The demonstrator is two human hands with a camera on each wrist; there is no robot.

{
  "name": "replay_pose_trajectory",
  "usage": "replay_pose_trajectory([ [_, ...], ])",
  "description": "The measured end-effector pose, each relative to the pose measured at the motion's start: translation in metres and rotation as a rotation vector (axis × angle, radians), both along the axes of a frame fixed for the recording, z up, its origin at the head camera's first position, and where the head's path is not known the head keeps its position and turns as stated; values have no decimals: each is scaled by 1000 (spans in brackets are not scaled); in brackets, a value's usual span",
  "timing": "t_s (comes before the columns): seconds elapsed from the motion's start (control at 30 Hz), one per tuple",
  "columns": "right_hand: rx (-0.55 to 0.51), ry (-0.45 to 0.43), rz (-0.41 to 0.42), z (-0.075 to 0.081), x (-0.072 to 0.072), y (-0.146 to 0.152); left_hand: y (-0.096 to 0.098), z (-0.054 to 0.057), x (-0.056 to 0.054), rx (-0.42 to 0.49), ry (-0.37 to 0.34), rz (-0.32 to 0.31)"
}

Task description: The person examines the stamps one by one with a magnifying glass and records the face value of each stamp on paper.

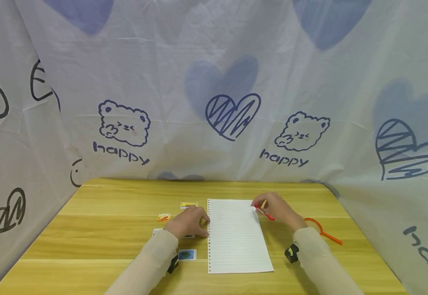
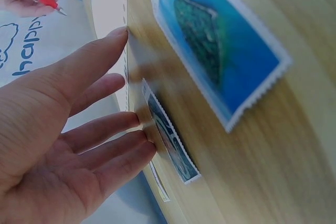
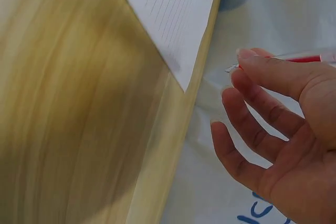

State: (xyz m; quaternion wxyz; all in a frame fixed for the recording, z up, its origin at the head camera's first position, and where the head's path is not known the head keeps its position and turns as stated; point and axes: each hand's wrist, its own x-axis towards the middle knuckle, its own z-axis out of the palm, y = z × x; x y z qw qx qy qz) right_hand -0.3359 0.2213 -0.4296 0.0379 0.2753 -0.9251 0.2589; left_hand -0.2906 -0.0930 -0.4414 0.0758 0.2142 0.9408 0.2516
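Note:
A sheet of lined loose-leaf paper (image 1: 240,246) lies flat on the wooden table, with a small faint mark near its upper left. At its punched left edge, my left hand (image 1: 187,222) rests with fingers spread and fairly straight, fingertips touching the edge. Near the sheet's top right corner, my right hand (image 1: 276,208) pinches a red pen (image 1: 265,212) between thumb and fingers. In the right wrist view the pen tip (image 3: 230,68) points away from the hand, above the paper. Beside the left hand lie a blue island stamp (image 2: 199,40) and a darker stamp (image 2: 170,140).
A yellow stamp (image 1: 189,205) and a red-and-yellow stamp (image 1: 164,217) lie beyond the left hand. An orange magnifying glass (image 1: 331,238) lies to the right, partly behind the right forearm. A printed white cloth (image 1: 177,135) hangs behind the table (image 1: 99,241).

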Motion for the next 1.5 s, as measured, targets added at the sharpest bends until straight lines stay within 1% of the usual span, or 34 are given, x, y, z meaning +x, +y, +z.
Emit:
replay_pose_trajectory([
  [0.13, -2, -38, -28, -1, -1, 10, 0, 0, 0, 1, -2, 0],
  [0.43, 11, -88, -69, 0, -1, 28, -1, -1, 1, -8, 5, 4],
  [0.6, 30, -131, -104, 1, 2, 34, -1, 0, 0, -5, 13, -23],
  [0.73, 21, -160, -97, 1, 3, 40, -2, 0, 0, -3, 13, -30],
  [0.93, 38, -193, -85, -2, 6, 48, -2, 0, -1, -7, 14, -33],
  [1.1, 69, -188, -86, -6, 7, 53, -1, 0, -1, -6, 10, -35],
  [1.37, 119, -198, -98, -13, 9, 57, -1, 1, 1, -15, -8, -1],
  [1.5, 130, -196, -80, -14, 10, 60, -1, 1, 0, -5, 1, -14],
])
